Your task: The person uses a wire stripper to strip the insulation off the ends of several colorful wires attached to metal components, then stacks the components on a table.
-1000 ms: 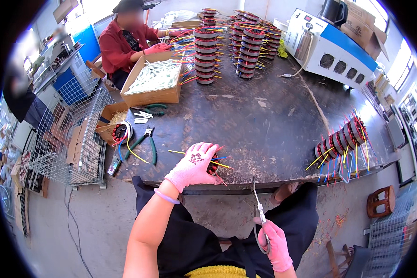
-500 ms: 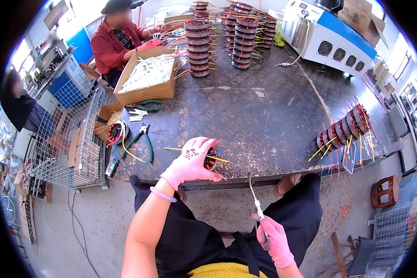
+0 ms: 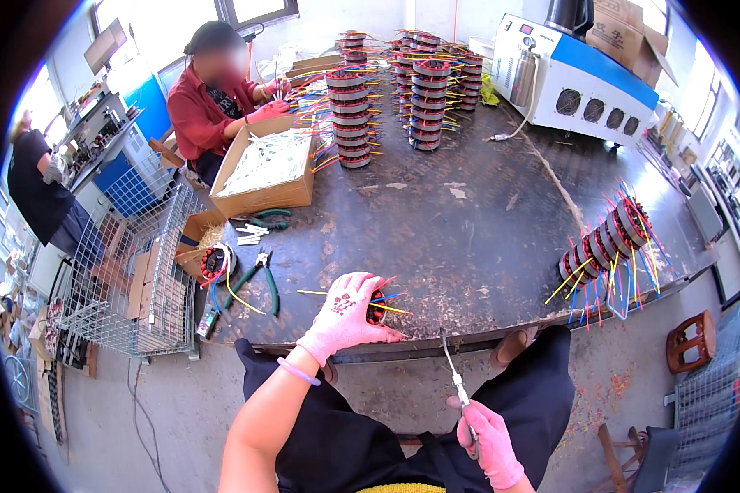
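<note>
My left hand (image 3: 349,315), in a pink glove, is closed over a small motor stator (image 3: 376,309) near the table's front edge. Yellow, blue and red wires stick out from the stator on both sides, and the palm and fingers cover much of it. In my right hand (image 3: 487,440), also gloved in pink, is a slim metal tool (image 3: 459,383) with a white wrapped middle and a grey handle. Its thin tip points up toward the table edge, to the right of the stator and apart from it. The tool's exact kind is unclear.
Stator stacks stand at the back (image 3: 351,123), and another stack leans at the right (image 3: 604,241). Left are green-handled pliers (image 3: 271,283), a wired stator (image 3: 215,261) and a carton of white sleeves (image 3: 304,194). A blue-white machine (image 3: 580,78) sits back right. A co-worker (image 3: 205,115) sits far left.
The whole view has tilted up, so the table sits lower in the picture. Both hands keep their holds with little movement. The person standing far left is now more upright.
</note>
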Motion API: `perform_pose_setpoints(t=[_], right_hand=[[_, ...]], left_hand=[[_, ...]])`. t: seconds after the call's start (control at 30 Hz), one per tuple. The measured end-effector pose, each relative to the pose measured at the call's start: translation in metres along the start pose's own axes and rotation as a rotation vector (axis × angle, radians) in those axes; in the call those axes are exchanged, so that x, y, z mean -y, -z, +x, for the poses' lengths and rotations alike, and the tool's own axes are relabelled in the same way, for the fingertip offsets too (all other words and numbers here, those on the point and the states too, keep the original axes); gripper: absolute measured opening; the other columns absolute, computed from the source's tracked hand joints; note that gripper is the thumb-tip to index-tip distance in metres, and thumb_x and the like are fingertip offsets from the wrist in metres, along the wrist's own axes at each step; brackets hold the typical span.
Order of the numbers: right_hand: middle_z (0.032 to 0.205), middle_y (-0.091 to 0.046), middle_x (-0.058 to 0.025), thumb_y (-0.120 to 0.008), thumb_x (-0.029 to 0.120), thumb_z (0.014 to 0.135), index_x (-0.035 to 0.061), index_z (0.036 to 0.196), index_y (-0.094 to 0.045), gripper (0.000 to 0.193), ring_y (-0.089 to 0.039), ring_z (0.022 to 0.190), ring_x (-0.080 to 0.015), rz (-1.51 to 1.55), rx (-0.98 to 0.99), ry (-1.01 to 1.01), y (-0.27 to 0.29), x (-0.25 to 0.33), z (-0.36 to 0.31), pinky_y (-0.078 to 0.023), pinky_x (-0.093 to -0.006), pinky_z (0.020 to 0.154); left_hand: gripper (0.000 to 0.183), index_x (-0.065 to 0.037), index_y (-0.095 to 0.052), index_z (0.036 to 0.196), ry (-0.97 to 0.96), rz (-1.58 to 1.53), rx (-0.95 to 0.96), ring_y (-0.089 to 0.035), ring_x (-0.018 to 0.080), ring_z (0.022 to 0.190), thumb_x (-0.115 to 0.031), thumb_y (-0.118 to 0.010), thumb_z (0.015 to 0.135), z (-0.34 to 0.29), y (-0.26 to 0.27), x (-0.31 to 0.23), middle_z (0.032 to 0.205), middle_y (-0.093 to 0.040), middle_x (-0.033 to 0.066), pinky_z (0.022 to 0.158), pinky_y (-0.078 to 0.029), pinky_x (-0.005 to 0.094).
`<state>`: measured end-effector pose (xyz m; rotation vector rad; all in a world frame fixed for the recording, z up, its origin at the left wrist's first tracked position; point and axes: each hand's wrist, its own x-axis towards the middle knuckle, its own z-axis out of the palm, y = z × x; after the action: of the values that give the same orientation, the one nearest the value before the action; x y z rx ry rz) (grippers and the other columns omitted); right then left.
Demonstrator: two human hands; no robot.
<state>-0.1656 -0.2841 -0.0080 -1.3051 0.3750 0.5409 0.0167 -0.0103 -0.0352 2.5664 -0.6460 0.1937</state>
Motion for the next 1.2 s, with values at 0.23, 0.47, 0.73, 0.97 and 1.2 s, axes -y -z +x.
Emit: perform_pose_setpoints(t=[0.23, 0.47, 0.73, 0.97, 1.2], right_hand=[[0.06, -0.048, 0.0039, -0.05, 0.032, 0.102, -0.0006, 0.128, -0.059, 0.043, -0.038, 0.05, -0.0048, 0.022, 0.0, 0.011, -0.003, -0.002, 0.002, -0.028, -0.0209, 0.046], [0.06, -0.049, 0.0036, -0.05, 0.031, 0.102, -0.0011, 0.127, -0.06, 0.042, -0.038, 0.049, -0.0051, -0.008, -0.008, -0.021, 0.0, 0.003, 0.0, -0.028, -0.0209, 0.046], [0.059, -0.05, 0.0016, -0.05, 0.034, 0.102, -0.003, 0.126, -0.058, 0.044, -0.038, 0.046, -0.0052, -0.054, 0.038, 0.028, 0.001, -0.015, 0.006, -0.025, -0.0212, 0.042], [0.064, -0.049, -0.0029, -0.045, 0.019, 0.101, 0.0031, 0.111, -0.064, 0.027, -0.046, 0.053, -0.0132, -0.613, -0.012, 0.506, 0.033, -0.043, 0.027, -0.036, -0.0288, 0.047], [0.06, -0.038, 0.0047, -0.037, 0.023, 0.105, 0.0046, 0.099, -0.066, 0.035, -0.035, 0.052, -0.0073, -0.237, 0.01, 0.16, 0.011, -0.008, 0.032, -0.027, -0.0242, 0.048]], left_hand=[[0.094, -0.003, -0.053, 0.128, -0.03, 0.002, -0.003, -0.048, 0.036, 0.121, -0.054, -0.086, 0.057, -0.002, 0.0, 0.002, 0.125, -0.052, 0.0163, 0.106, -0.037, 0.0455], [0.109, 0.002, -0.039, 0.143, -0.045, 0.111, 0.062, -0.038, 0.0414, 0.134, -0.052, -0.085, 0.06, -0.003, 0.003, 0.003, 0.141, -0.042, 0.0229, 0.113, -0.031, 0.0483], [0.095, 0.008, -0.048, 0.13, 0.039, 0.007, 0.116, -0.058, 0.0382, 0.112, -0.041, -0.085, 0.057, -0.015, 0.043, 0.006, 0.123, -0.058, 0.024, 0.098, -0.047, 0.04], [0.101, 0.0, -0.05, 0.131, 0.094, 0.124, 0.148, -0.056, 0.0323, 0.107, -0.045, -0.087, 0.048, -0.014, 0.03, 0.007, 0.114, -0.055, 0.0156, 0.093, -0.045, 0.0402], [0.105, -0.003, -0.05, 0.133, 0.084, 0.118, 0.137, -0.052, 0.0289, 0.113, -0.045, -0.09, 0.046, -0.007, 0.009, 0.016, 0.119, -0.054, 0.012, 0.098, -0.041, 0.0386]])
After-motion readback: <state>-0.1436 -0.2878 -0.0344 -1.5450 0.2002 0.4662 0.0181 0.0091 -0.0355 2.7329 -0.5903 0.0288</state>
